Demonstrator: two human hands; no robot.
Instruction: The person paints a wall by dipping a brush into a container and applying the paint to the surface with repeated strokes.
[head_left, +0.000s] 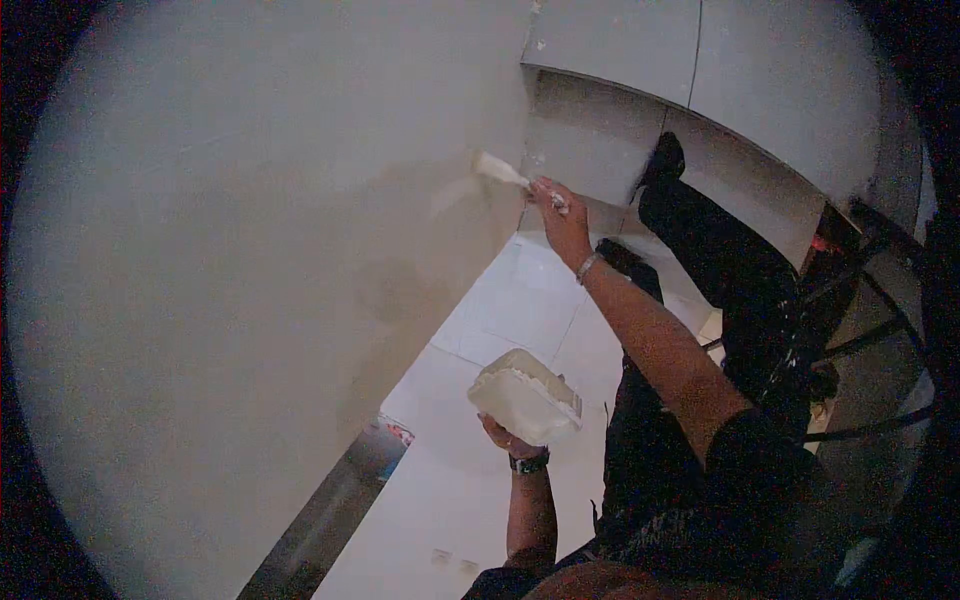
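Observation:
My right hand is closed round the handle of a paintbrush, whose pale bristles are at the wall near its corner. Lower down, my left hand holds a whitish square tub from below and the side, with its opening tilted into view. Pale paint coats the tub's rim and inside. Damp-looking darker patches show on the wall below the brush.
White floor tiles run along the wall's base. A stepped ledge stands ahead, with my shoe against it. A dark strip lies at the lower left. Dark curved bars are at the right.

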